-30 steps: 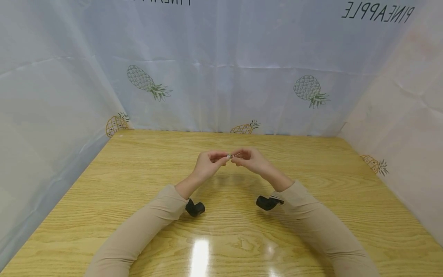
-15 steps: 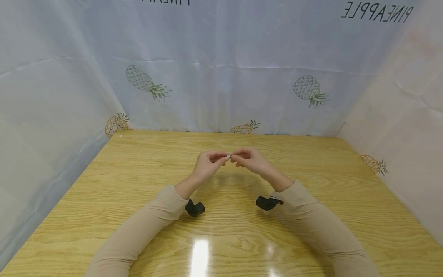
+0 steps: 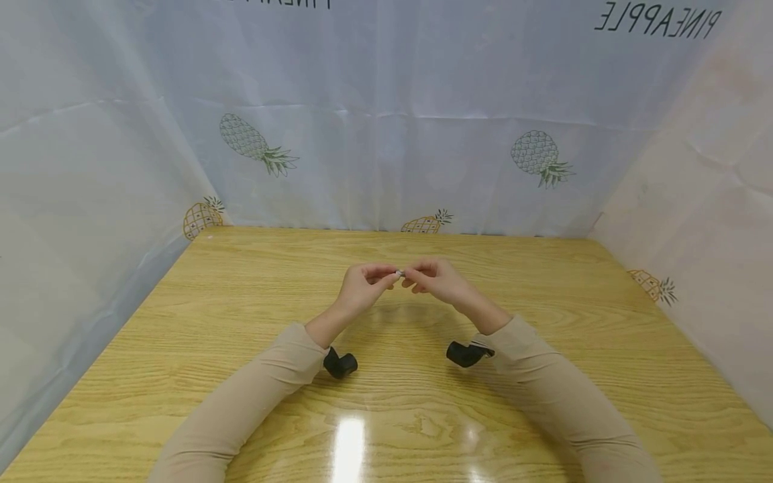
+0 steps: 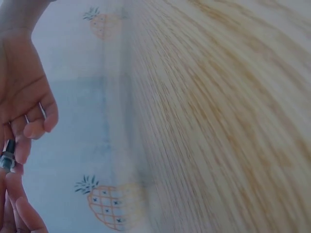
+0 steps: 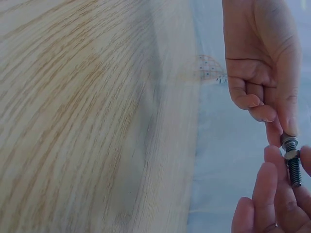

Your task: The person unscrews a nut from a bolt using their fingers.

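A metal bolt (image 5: 295, 175) with a nut (image 5: 291, 155) on its threads is held between my two hands, raised over the table. My left hand (image 3: 360, 288) pinches the bolt's head with thumb and forefinger; its other fingers curl loosely in the right wrist view. From the opposite side, my right hand (image 3: 443, 280) has its thumb and fingertips at either side of the nut. The bolt's threaded end points toward the right palm. In the head view the fingers cover most of the bolt, and only a small silver bit shows.
Below the hands lies a wood-grain table (image 3: 398, 396) with a bright reflection near its front. Pale curtains printed with pineapples (image 3: 543, 157) stand behind it and at both sides. Black wrist-worn devices (image 3: 465, 354) stick inward from beneath the beige sleeves (image 3: 537, 362).
My right thumb and fingertips have shifted slightly at the nut, closing together and then spreading a little. The left hand and both forearms have stayed in place.
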